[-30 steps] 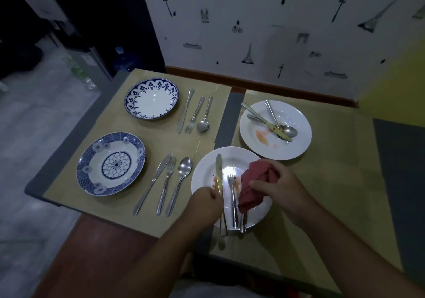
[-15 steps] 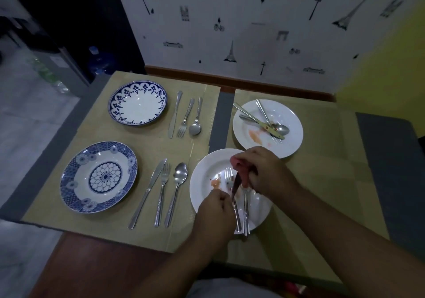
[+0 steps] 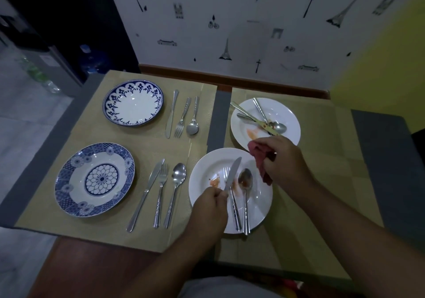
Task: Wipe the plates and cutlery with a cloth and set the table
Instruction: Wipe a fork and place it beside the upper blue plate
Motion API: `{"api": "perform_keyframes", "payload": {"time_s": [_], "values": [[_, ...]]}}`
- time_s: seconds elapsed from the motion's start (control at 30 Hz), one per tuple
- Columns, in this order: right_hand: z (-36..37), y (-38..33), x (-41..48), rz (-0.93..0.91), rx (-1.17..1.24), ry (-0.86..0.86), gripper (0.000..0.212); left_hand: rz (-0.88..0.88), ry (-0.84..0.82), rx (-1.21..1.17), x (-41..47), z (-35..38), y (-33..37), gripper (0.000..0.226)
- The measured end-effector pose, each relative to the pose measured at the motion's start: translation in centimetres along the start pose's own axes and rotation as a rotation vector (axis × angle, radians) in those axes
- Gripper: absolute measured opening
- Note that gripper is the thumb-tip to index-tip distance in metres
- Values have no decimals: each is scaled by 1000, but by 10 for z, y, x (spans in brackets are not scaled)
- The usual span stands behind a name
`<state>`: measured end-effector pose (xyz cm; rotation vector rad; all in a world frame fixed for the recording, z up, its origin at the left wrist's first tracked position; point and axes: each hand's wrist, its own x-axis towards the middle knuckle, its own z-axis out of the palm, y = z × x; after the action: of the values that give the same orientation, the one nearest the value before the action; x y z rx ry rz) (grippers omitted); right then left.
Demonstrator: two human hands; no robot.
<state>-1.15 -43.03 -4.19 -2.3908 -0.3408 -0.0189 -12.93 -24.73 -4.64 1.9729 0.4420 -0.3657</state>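
Observation:
My left hand (image 3: 210,202) grips the handle of a table knife (image 3: 232,173), its blade raised over the near white plate (image 3: 207,166). That plate carries orange smears, a fork (image 3: 232,196) and a soiled spoon (image 3: 245,183). My right hand (image 3: 284,162) holds a bunched red cloth (image 3: 261,157) just right of the blade, apart from it. Behind it, a second white plate (image 3: 289,122) holds dirty cutlery (image 3: 262,119) and an orange smear.
Two blue patterned plates, one at the back (image 3: 133,103) and one nearer (image 3: 94,180), sit on the left tan placemat (image 3: 92,122). A knife, fork and spoon lie beside each: the back set (image 3: 182,117) and the near set (image 3: 161,189). A wall stands behind the table; the table edge is on the left.
My right hand drew the red cloth off the knife blade toward the upper right. The left hand kept hold of the knife, whose blade now shows bare above the plate.

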Motion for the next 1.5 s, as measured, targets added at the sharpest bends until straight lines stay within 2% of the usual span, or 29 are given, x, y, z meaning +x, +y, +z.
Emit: {"api": "perform_keyframes", "payload": {"time_s": [0.27,0.4,0.53,0.73,0.8,0.93,1.1,1.23,1.33,1.5], "values": [[13,-16,-37,-120,32,-95,50,-163,-55,-173,2,3,-4,17],[18,-18,-46,-141,25,-59,48,-224,-41,-330,-1,4,1,18],[18,-19,-56,-259,-36,-139,48,-296,-43,-541,-3,2,3,15],[24,-24,-56,-436,-87,-273,39,-246,-56,-542,-9,-4,0,17],[24,-23,-45,-445,-102,-255,38,-256,-48,-558,-10,-6,-2,16],[19,-22,-27,-350,-146,-138,38,-244,-75,-543,-9,-12,-1,11],[27,-34,-50,-585,-156,-265,30,-225,-111,-495,-5,-21,-6,14],[30,-31,-27,-516,-180,-215,33,-214,-89,-504,-7,-23,-12,7],[29,-30,-14,-469,-175,-174,36,-199,-66,-484,-5,-25,-13,9],[30,-39,-30,-596,-186,-260,31,-181,-42,-437,1,-25,-16,8]]}}
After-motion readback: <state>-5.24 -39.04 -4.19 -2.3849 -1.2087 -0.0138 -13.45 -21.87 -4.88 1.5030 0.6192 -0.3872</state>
